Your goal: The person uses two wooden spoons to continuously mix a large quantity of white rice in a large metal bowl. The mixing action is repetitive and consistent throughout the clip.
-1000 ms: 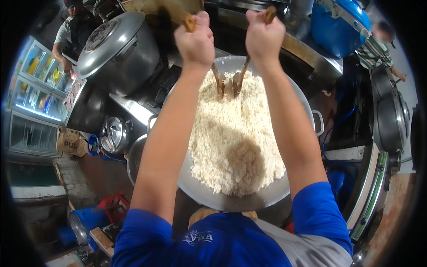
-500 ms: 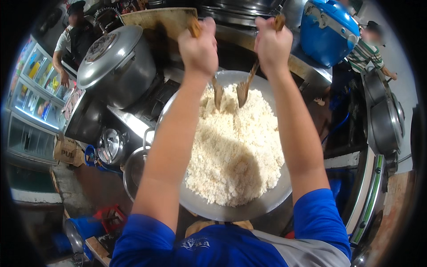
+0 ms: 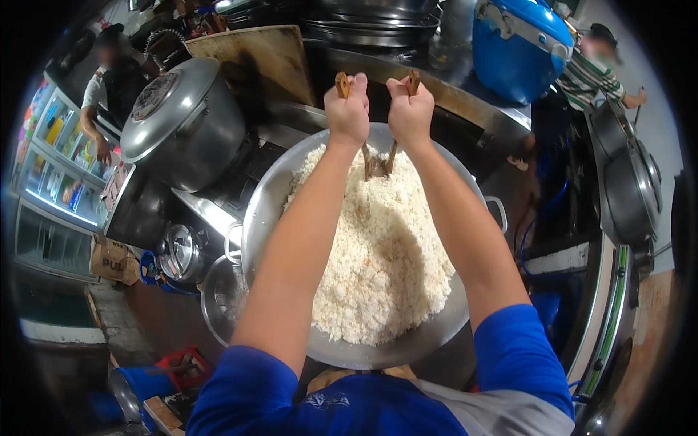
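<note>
White lettering marks your blue shirt (image 3: 363, 414) and dark print the brown bag (image 3: 109, 259) at left, while you reach forward, left hand (image 3: 347, 112) wrapped around one wooden-handled paddle (image 3: 342, 85), right hand (image 3: 411, 112) around a second paddle (image 3: 414, 82), both dipping into white grains (image 3: 378, 276) heaped in the round pan (image 3: 407, 352).
</note>
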{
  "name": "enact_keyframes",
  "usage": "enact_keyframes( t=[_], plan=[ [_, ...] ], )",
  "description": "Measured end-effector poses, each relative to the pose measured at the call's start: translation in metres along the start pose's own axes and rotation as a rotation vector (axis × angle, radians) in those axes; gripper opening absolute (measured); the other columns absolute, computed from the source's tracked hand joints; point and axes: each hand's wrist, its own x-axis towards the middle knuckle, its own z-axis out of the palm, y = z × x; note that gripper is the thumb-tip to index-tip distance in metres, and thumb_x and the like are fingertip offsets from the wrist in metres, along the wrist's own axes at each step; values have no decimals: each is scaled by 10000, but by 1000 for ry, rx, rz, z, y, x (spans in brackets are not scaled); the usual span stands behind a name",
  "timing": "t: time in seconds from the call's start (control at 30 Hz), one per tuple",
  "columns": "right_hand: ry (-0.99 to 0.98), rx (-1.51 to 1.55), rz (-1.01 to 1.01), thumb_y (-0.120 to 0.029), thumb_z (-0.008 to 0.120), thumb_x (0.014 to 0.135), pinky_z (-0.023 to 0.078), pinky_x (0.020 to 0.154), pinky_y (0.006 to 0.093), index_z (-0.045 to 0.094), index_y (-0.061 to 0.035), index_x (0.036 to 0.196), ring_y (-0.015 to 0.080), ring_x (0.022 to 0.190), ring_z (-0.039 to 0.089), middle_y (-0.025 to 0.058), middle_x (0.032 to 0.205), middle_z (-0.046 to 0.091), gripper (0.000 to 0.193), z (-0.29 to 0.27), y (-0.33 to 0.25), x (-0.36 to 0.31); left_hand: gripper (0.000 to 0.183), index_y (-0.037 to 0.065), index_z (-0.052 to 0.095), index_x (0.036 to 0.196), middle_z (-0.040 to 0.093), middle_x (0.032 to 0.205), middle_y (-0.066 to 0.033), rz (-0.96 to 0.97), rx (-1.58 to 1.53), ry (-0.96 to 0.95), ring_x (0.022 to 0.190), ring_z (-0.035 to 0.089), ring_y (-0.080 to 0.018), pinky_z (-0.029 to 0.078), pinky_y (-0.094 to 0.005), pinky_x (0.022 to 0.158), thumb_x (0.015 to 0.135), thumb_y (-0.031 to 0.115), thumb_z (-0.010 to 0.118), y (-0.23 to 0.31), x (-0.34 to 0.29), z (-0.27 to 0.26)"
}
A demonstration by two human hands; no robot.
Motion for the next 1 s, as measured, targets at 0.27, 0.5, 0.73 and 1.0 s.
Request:
enact_keyframes(
  t=[0.27,0.5,0.73,1.0],
  plan=[
    [-143,428,237,-124,659,900,305,413,252,479,-106,715,94,430,391,-35,562,430,259,-71,-92,72,322,102,471,744,394,573,39,88,-35,-85,446,370,-60,265,-236,405,993,251,611,70,-4,29],
    [-61,94,154,-98,671,915,360,462,245,497,-85,731,57,518,468,-24,605,512,254,-75,7,-57,376,141,403,704,351,571,43,-212,-52,-18,449,335,-71,237,-238,413,1027,274,541,-15,-57,5],
    [57,319,186,-191,658,947,364,451,260,498,-111,721,77,488,440,-27,559,442,288,-102,-111,-25,352,127,420,692,352,558,22,-128,-61,-254,455,353,-102,291,-256,440,1003,246,535,69,-56,22],
    [251,358,78,-177,625,959,331,395,227,588,-77,831,61,464,419,-32,630,499,166,-192,-161,10,435,142,378,676,311,588,27,-69,104,-133,468,303,-89,239,-249,421,1042,354,481,181,-12,-56]
  ],
)
